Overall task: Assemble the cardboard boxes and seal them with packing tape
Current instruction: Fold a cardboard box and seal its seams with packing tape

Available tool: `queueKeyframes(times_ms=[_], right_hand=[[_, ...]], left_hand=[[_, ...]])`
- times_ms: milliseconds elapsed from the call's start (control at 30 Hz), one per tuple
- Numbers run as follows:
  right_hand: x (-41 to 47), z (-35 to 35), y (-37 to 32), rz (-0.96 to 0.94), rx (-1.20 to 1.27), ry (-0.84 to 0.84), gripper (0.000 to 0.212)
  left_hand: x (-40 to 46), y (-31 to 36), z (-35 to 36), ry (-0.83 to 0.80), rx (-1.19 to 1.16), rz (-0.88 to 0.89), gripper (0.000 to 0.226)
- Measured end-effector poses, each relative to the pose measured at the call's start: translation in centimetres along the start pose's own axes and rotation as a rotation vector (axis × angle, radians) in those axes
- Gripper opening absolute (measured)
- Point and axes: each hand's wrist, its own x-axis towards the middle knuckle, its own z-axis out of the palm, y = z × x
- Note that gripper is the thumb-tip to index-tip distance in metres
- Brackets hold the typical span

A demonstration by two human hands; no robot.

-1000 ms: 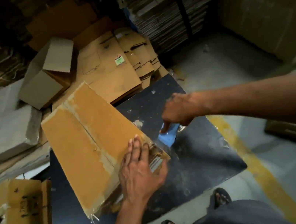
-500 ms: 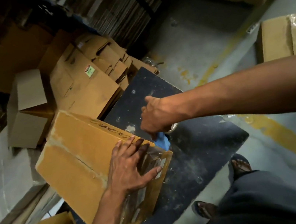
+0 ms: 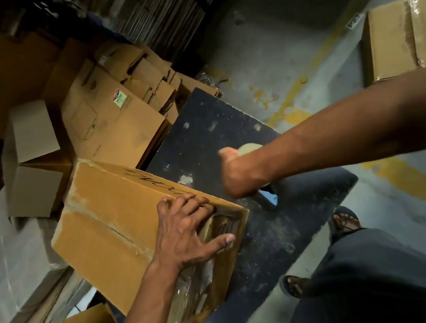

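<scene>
Left hand (image 3: 189, 232) spread flat, pressing taped corner of cardboard box (image 3: 120, 220). Right hand (image 3: 239, 176) curls round tape dispenser (image 3: 264, 195) just beside box corner. Box sits tilted on dark table (image 3: 230, 136). Risk: box slides under one-handed press; tape may wrinkle or tear crooked.

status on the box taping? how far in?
Done: one taped box sits on the floor at right. In hand: left hand presses the tape-covered end of the box on the black board; right hand grips the tape dispenser. Left: a stack of flat cartons.
</scene>
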Motion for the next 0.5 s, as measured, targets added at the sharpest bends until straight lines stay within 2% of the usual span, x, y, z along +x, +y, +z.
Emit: queueKeyframes(times_ms=[33, 67, 133, 200, 367, 500], right_hand=[[0.7, 0.5, 0.3, 0.013, -0.074, -0.138, 0.032], [0.6, 1.1, 1.1, 0.023, -0.068, -0.163, 0.036], [-0.1, 1.9, 3.8, 0.065, 0.065, -0.120, 0.033], [-0.1, 2.8, 5.9, 0.097, 0.160, -0.175, 0.032], [1.8, 4.5, 7.6, -0.101, 0.417, -0.234, 0.042], [3.0, 6.0, 8.2, -0.092, 0.630, -0.169, 0.058]], left_hand=[[0.0, -0.1, 0.0, -0.006, -0.014, -0.005, 0.087], [0.2, -0.3, 0.1, -0.019, -0.030, -0.010, 0.087], [0.5, -0.4, 0.3, -0.068, -0.038, -0.011, 0.088], [1.3, -0.2, 0.0, -0.161, 0.001, -0.003, 0.092], [3.9, 0.9, -1.6, -0.430, 0.148, 0.054, 0.113], [4.4, 0.8, -2.5, -0.489, 0.158, 0.076, 0.123]])
